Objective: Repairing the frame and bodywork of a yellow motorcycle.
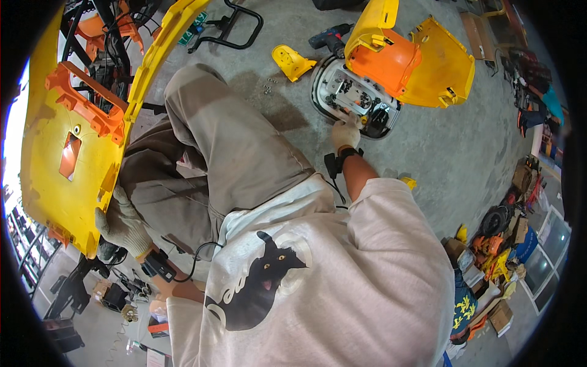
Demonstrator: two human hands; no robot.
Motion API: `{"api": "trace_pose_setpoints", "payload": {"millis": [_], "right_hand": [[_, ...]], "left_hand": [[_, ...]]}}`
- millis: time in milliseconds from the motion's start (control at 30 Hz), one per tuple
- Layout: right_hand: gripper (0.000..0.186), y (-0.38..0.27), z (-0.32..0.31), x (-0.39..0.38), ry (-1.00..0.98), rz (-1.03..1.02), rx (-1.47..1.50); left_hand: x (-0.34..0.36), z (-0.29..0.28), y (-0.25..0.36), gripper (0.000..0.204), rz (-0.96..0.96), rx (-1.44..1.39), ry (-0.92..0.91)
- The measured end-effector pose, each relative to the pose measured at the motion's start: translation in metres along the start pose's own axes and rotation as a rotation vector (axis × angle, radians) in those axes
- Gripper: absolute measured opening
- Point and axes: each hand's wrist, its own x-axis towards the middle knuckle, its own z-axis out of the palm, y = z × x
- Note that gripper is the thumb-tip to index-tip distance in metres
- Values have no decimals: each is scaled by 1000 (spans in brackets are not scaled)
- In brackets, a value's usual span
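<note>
The gloved right hand reaches onto the white headlight unit lying just below the orange cowl — whether its fingers grip anything, I cannot tell. The left hand clasps the yellow panel's lower edge — best held steady.

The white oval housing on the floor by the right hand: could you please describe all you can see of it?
The white oval housing looks like moulded plastic with a dark rim. It lies flat on the grey concrete floor, open side up, showing small metal and black fittings inside. An orange-and-yellow plastic cover overlaps its far edge. The gloved right hand touches its near edge.
</note>
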Motion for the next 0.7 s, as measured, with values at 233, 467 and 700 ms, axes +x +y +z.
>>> {"api": "trace_pose_setpoints", "payload": {"millis": [233,467,700], "right_hand": [[41,86,-4,73,-2,-185,-320],[48,40,-59,80,130,-191,-107],[33,63,-85,63,153,-78,-161]], "left_hand": [[11,-4,-13,61,-81,-146,-85],[5,-6,0,59,-12,-36,-15],[2,5,-3,62,-20,-64,-23]]}}
